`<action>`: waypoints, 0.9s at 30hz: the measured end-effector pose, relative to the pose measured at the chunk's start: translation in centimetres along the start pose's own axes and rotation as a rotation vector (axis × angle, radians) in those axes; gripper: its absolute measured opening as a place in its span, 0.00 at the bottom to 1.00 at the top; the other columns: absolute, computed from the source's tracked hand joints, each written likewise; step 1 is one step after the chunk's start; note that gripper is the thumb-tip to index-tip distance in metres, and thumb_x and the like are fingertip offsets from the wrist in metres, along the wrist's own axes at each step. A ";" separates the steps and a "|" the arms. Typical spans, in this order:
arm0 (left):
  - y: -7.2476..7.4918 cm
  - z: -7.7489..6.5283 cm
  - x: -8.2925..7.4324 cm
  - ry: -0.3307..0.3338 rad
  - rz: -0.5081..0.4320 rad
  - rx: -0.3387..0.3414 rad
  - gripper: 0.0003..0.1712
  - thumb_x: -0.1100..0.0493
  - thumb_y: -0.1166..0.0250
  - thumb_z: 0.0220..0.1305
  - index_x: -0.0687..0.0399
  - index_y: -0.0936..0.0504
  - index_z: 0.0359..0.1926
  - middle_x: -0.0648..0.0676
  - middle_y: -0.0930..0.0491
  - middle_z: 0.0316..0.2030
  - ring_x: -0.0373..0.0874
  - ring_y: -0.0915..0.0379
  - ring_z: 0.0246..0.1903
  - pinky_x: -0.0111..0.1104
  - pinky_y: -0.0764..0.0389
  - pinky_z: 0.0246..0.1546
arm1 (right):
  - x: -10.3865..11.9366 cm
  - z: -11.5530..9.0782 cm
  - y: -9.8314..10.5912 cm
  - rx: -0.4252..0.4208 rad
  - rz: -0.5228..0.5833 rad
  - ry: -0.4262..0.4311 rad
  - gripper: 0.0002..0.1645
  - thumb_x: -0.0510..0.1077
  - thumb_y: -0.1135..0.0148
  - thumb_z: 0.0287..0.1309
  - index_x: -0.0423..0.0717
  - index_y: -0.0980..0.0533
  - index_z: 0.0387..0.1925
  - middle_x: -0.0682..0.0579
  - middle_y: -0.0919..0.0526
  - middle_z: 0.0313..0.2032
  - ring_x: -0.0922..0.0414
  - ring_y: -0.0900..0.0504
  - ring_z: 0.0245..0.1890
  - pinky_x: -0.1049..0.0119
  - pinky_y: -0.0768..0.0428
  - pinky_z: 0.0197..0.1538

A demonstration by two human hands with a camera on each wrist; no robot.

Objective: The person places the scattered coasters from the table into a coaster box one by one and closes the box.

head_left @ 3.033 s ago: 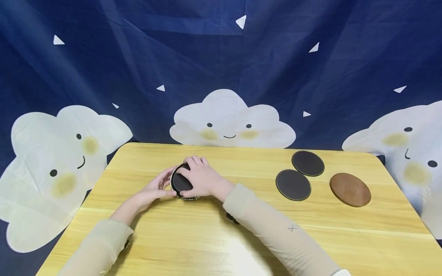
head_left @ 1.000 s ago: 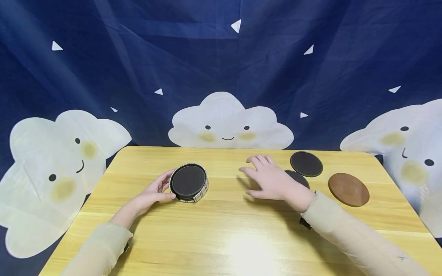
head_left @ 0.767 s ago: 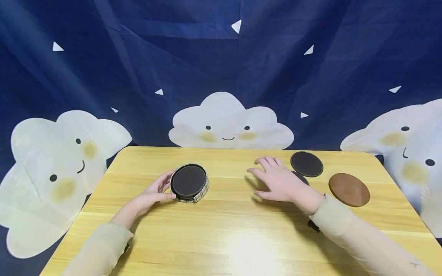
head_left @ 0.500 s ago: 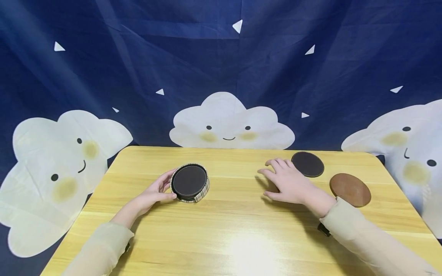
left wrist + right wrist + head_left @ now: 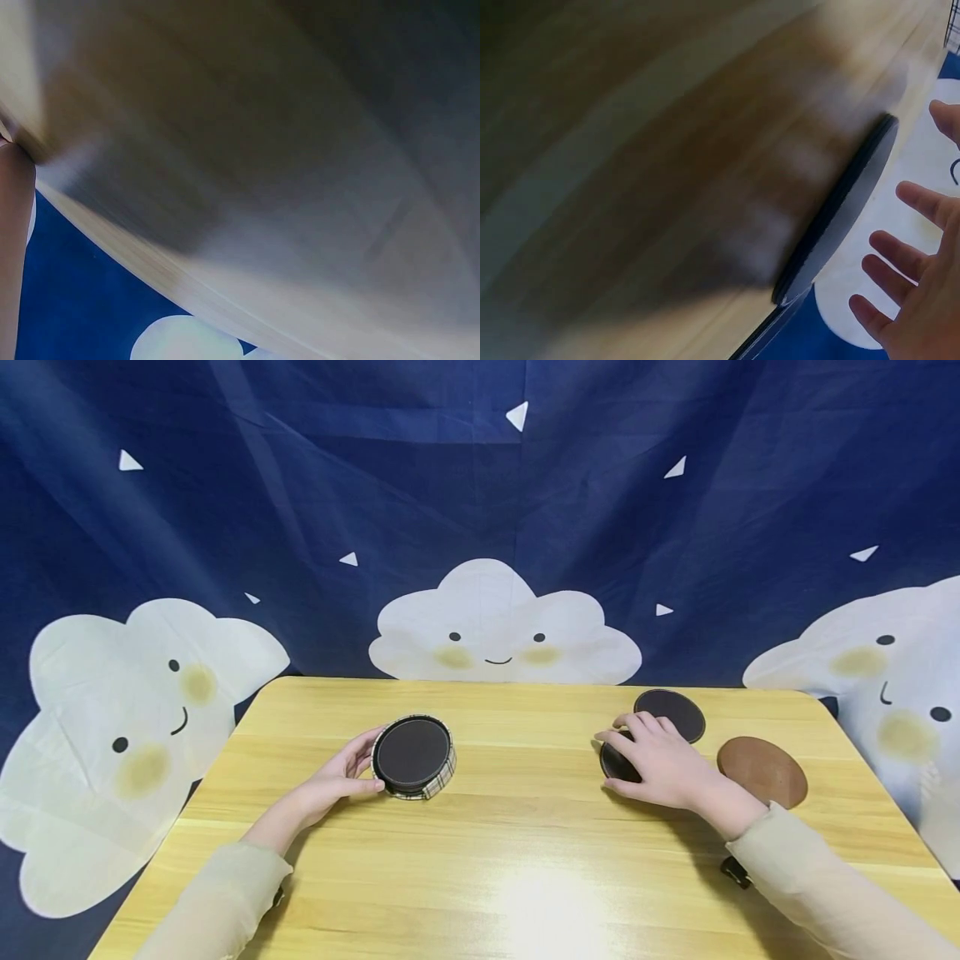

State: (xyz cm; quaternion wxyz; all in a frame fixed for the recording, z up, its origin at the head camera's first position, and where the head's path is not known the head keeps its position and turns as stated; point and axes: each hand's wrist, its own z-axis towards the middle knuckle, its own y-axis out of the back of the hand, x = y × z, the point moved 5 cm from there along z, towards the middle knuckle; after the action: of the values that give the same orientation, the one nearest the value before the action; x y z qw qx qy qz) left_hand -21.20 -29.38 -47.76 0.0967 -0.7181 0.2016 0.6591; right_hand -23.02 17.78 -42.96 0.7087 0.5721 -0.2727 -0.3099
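Facing a dark blue backdrop (image 5: 420, 485) patterned with 3 pale clouds (image 5: 495, 618). Working over a wooden table (image 5: 487, 860). Hovering with the right hand (image 5: 667, 764) over a near black disc (image 5: 617, 762), spreading relaxed fingers, gripping nothing; showing fingertips apart from that disc in the right wrist view. Gripping, with the left hand (image 5: 337, 781), the left side of a plaid-sided holder (image 5: 444, 772). Lying right of the right hand: 1 brown disc (image 5: 757, 764). Lying just beyond it: 1 far black disc (image 5: 678, 714), leaving any contact with the near disc hidden by fingers. Showing inside the holder: 1 more black disc (image 5: 412, 752).

Probably calling for lowering the right fingertips evenly, setting thumb at the near rim and fingers at the far rim, then squeezing lightly, without pressing down or shoving into the neighbouring disc. Meanwhile, likely needing only a light, steady left grip.
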 end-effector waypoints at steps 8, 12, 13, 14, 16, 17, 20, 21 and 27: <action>0.0 0.0 0.0 -0.002 0.002 -0.005 0.55 0.67 0.28 0.64 0.65 0.50 0.84 0.74 0.47 0.80 0.21 0.32 0.63 0.12 0.37 0.65 | -1.1 -0.9 -0.7 0.065 -0.013 -0.038 0.40 0.66 0.26 0.57 0.52 0.22 0.66 0.41 0.22 0.60 0.40 0.26 0.60 0.38 0.26 0.60; -0.1 -0.1 -0.1 0.004 0.003 -0.007 0.55 0.67 0.28 0.64 0.64 0.50 0.84 0.73 0.47 0.80 0.21 0.32 0.63 0.13 0.37 0.65 | -1.2 -1.2 -0.8 0.070 -0.011 -0.050 0.42 0.66 0.26 0.57 0.52 0.22 0.67 0.40 0.23 0.61 0.39 0.25 0.60 0.37 0.25 0.59; -0.1 -0.1 -0.1 0.007 0.003 -0.007 0.55 0.67 0.27 0.63 0.64 0.50 0.84 0.73 0.47 0.80 0.21 0.33 0.63 0.13 0.37 0.65 | -1.3 -1.3 -0.8 0.068 -0.007 -0.053 0.42 0.66 0.26 0.56 0.52 0.23 0.67 0.40 0.23 0.61 0.39 0.25 0.60 0.37 0.25 0.58; -0.1 -0.1 -0.2 0.009 0.003 -0.007 0.55 0.66 0.27 0.63 0.64 0.50 0.84 0.73 0.47 0.80 0.21 0.33 0.63 0.12 0.37 0.65 | -1.3 -1.4 -0.9 0.068 -0.004 -0.058 0.42 0.66 0.26 0.56 0.52 0.23 0.68 0.40 0.23 0.61 0.39 0.25 0.60 0.37 0.25 0.58; -0.1 -0.1 -0.2 0.011 0.005 -0.007 0.55 0.66 0.27 0.63 0.63 0.50 0.84 0.73 0.47 0.80 0.21 0.33 0.63 0.12 0.37 0.65 | -1.4 -1.5 -0.9 0.073 0.003 -0.069 0.43 0.66 0.26 0.56 0.52 0.23 0.68 0.39 0.24 0.62 0.38 0.25 0.60 0.36 0.25 0.58; -0.1 -0.1 -0.2 0.012 0.006 -0.008 0.55 0.66 0.27 0.63 0.63 0.50 0.84 0.73 0.47 0.80 0.21 0.33 0.63 0.12 0.37 0.64 | -1.4 -1.5 -0.9 0.075 0.007 -0.075 0.43 0.66 0.26 0.57 0.53 0.23 0.69 0.39 0.24 0.62 0.38 0.25 0.61 0.36 0.25 0.58; -0.1 -0.1 -0.2 0.013 0.008 -0.007 0.55 0.67 0.28 0.64 0.63 0.50 0.84 0.72 0.47 0.80 0.22 0.33 0.63 0.13 0.37 0.64 | -1.6 -1.6 -0.9 0.085 0.014 -0.087 0.43 0.66 0.26 0.57 0.54 0.24 0.69 0.39 0.24 0.63 0.37 0.25 0.61 0.36 0.25 0.59; -0.1 -0.1 -0.2 0.012 0.009 -0.007 0.55 0.67 0.28 0.64 0.63 0.50 0.84 0.72 0.46 0.80 0.22 0.33 0.63 0.13 0.37 0.65 | -1.6 -1.6 -0.9 0.088 0.015 -0.089 0.43 0.66 0.26 0.57 0.55 0.24 0.70 0.39 0.24 0.63 0.37 0.25 0.61 0.36 0.25 0.58; -0.1 -0.1 -0.2 0.008 0.012 -0.007 0.55 0.67 0.28 0.64 0.63 0.50 0.84 0.72 0.47 0.80 0.22 0.34 0.64 0.12 0.38 0.65 | -1.4 -1.4 -1.0 0.106 0.044 -0.085 0.44 0.65 0.26 0.56 0.55 0.25 0.71 0.37 0.25 0.63 0.36 0.26 0.61 0.35 0.24 0.59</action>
State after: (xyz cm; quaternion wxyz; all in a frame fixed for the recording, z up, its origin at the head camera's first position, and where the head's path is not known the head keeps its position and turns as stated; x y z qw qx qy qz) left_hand -21.06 -29.25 -47.57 0.0893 -0.7197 0.2040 0.6576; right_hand -23.00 19.61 -44.22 0.6719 0.5890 -0.3309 -0.3035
